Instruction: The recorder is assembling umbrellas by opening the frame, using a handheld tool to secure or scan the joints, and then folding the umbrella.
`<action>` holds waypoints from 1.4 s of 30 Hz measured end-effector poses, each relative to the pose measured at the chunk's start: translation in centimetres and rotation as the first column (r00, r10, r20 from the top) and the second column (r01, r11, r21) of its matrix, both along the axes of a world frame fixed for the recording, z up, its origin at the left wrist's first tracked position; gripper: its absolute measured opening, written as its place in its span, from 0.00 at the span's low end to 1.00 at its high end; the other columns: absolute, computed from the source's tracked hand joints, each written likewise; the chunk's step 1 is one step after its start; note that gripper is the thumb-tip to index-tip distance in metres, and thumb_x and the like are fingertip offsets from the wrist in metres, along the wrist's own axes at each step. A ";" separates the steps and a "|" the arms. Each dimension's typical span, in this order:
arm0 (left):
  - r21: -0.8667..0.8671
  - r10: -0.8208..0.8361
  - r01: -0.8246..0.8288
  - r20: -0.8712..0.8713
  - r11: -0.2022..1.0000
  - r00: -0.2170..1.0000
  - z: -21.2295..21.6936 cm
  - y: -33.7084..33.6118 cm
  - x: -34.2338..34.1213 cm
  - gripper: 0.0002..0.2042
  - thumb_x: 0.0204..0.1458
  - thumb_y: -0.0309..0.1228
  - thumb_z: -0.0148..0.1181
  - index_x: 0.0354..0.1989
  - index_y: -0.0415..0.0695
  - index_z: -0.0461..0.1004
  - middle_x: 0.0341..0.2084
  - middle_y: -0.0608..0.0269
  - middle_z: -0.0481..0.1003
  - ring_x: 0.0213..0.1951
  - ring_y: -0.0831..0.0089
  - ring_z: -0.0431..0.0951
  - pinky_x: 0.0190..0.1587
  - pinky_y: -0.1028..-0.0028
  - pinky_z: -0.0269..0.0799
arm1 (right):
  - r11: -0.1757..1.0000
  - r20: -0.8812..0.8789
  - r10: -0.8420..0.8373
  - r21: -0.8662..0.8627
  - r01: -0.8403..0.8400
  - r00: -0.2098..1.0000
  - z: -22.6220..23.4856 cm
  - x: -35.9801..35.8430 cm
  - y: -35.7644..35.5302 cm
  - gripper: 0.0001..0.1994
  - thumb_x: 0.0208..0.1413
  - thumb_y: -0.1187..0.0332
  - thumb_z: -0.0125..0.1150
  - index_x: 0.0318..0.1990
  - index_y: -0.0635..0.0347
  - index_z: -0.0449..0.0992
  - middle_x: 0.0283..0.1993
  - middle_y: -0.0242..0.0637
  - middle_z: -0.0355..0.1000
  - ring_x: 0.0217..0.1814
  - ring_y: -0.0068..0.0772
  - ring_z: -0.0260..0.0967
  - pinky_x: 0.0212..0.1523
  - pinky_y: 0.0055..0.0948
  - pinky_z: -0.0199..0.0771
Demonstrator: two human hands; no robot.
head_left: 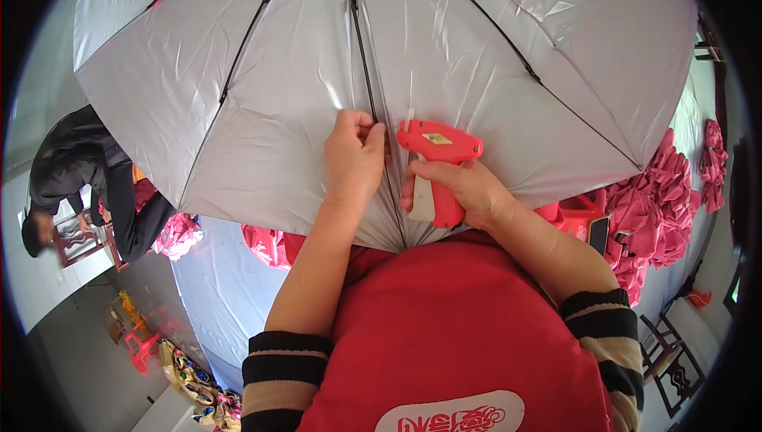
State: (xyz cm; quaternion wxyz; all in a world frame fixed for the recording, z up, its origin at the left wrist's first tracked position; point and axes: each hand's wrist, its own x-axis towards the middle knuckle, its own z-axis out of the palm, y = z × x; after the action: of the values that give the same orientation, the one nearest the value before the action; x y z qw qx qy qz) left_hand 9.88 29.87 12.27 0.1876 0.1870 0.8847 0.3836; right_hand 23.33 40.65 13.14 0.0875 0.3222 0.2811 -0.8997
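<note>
An open umbrella [278, 146] with a silver-grey inner side spreads across the upper view, its black ribs fanning out toward the edge. My left hand [355, 158] is closed in a pinch on the middle rib [364, 67], thumb and fingers meeting over it and the cloth seam. Just to the right, my right hand [472, 190] grips a red tagging gun [435, 140] by its handle, fingers around the pale trigger [423, 198]. The gun's nozzle points away from me, close to the canopy beside my left fingers. Whether its needle touches the cloth I cannot tell.
Heaps of pinkish-red folded cloth [663, 210] lie at the right beside a red plastic container [579, 214]. A person in black [83, 162] bends over at the far left. Below them stand a red stool [141, 349] and a blue-covered surface [222, 297]. A wooden chair [673, 360] is at lower right.
</note>
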 end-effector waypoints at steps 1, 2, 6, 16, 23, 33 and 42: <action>0.106 0.049 -0.065 0.152 0.992 0.987 0.1 -0.3 0.1 0.05 0.52 0.23 0.57 0.33 0.36 0.68 0.22 0.51 0.75 0.23 0.62 0.77 0.27 0.68 0.73 | 1.000 0.004 -0.013 -0.013 0.013 1.000 0.1 -0.3 0.3 0.11 0.53 0.67 0.62 0.39 0.64 0.72 0.33 0.47 0.75 0.34 0.43 0.77 0.36 0.39 0.80; 0.201 0.079 -0.146 0.305 0.969 0.949 0.3 -0.5 0.2 0.04 0.52 0.22 0.57 0.33 0.36 0.69 0.22 0.54 0.75 0.23 0.66 0.77 0.26 0.71 0.73 | 1.000 0.020 -0.015 -0.027 0.016 1.000 0.2 -0.6 0.7 0.11 0.53 0.67 0.62 0.39 0.64 0.72 0.33 0.47 0.75 0.34 0.43 0.77 0.36 0.39 0.80; 0.286 0.093 -0.250 0.467 0.925 0.880 0.8 -0.9 0.3 0.04 0.53 0.21 0.57 0.35 0.35 0.70 0.23 0.61 0.74 0.23 0.76 0.75 0.24 0.77 0.71 | 0.996 -0.012 -0.041 -0.076 0.040 0.999 0.5 -1.5 1.6 0.10 0.52 0.68 0.62 0.38 0.64 0.72 0.32 0.47 0.75 0.33 0.42 0.77 0.34 0.38 0.80; 0.327 0.070 -0.252 0.480 0.911 0.875 0.9 -1.1 0.4 0.02 0.54 0.21 0.56 0.34 0.36 0.72 0.25 0.64 0.73 0.25 0.78 0.73 0.27 0.78 0.71 | 0.994 -0.020 0.086 -0.073 -0.087 0.996 0.6 -2.1 1.7 0.08 0.53 0.69 0.60 0.37 0.64 0.73 0.31 0.45 0.76 0.32 0.43 0.78 0.34 0.39 0.80; 0.308 0.087 -0.274 0.507 0.911 0.858 0.9 -1.1 -0.1 0.03 0.53 0.21 0.57 0.34 0.35 0.72 0.25 0.63 0.73 0.25 0.77 0.73 0.27 0.77 0.70 | 0.980 -0.067 0.128 -0.141 -0.137 0.989 0.2 -2.4 2.2 0.07 0.54 0.71 0.59 0.37 0.64 0.73 0.31 0.45 0.76 0.31 0.42 0.78 0.34 0.39 0.80; 0.305 0.097 -0.258 0.455 0.917 0.885 0.8 -1.0 0.2 0.03 0.52 0.19 0.54 0.34 0.34 0.71 0.23 0.62 0.75 0.23 0.78 0.74 0.25 0.78 0.71 | 0.991 -0.037 0.130 -0.040 -0.131 0.991 0.6 -3.1 1.6 0.07 0.54 0.70 0.59 0.38 0.63 0.73 0.27 0.42 0.74 0.26 0.39 0.76 0.30 0.36 0.79; 0.240 0.031 -0.122 0.352 0.963 0.936 1.4 -1.7 -1.1 0.05 0.52 0.23 0.55 0.35 0.35 0.72 0.25 0.58 0.76 0.24 0.75 0.75 0.28 0.74 0.73 | 0.977 0.047 0.204 0.058 -0.207 0.978 2.3 -3.4 1.9 0.10 0.55 0.65 0.60 0.39 0.62 0.73 0.32 0.39 0.74 0.35 0.33 0.75 0.31 0.33 0.77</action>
State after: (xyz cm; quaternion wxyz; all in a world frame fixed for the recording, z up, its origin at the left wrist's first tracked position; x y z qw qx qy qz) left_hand 8.80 28.19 13.72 0.2983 0.1049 0.7872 0.5294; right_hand 19.91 42.60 15.41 0.1758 0.3124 0.3392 -0.8698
